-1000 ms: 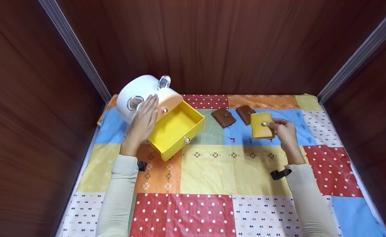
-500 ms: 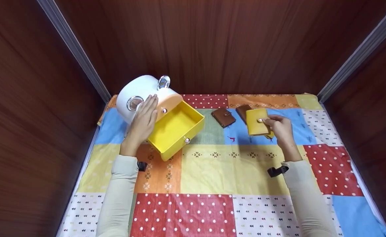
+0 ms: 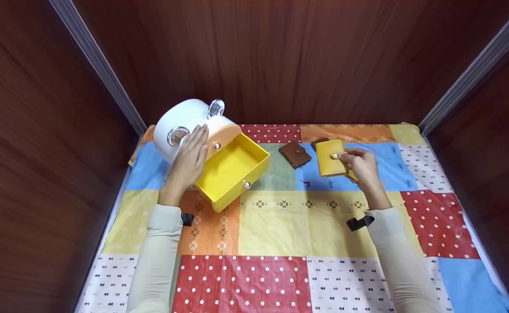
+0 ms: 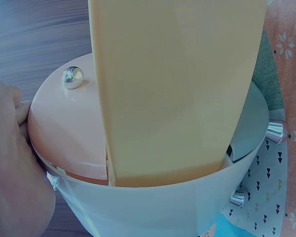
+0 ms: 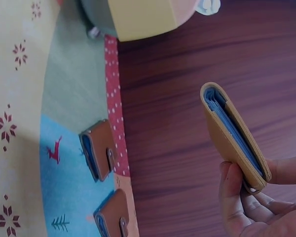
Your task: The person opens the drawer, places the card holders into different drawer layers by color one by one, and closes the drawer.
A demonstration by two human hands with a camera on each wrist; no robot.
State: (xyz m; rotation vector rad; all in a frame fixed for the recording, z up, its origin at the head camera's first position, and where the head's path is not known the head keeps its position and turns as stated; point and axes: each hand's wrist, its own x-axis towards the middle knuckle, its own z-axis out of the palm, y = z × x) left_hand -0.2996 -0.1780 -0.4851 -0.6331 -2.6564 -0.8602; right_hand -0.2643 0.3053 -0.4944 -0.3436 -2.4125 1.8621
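My right hand pinches a yellow card wallet with a snap strap, held above the cloth. In the right wrist view, the wallet shows its card sleeves edge-on between thumb and fingers. Another bit of yellow shows below it, mostly hidden. Two brown card wallets lie near: one brown wallet in full view, the other brown wallet largely covered. My left hand rests with straight fingers on a white rounded drawer box, whose yellow drawer is pulled out and bare inside.
A patchwork cloth covers the table. Dark wood panels rise at the back and both sides. On the box are shiny round ears and a peach upper drawer front with a silver knob.
My right hand has moved left and slightly away with the yellow wallet, which now covers more of the farther brown wallet. The left hand and drawer box have stayed put.
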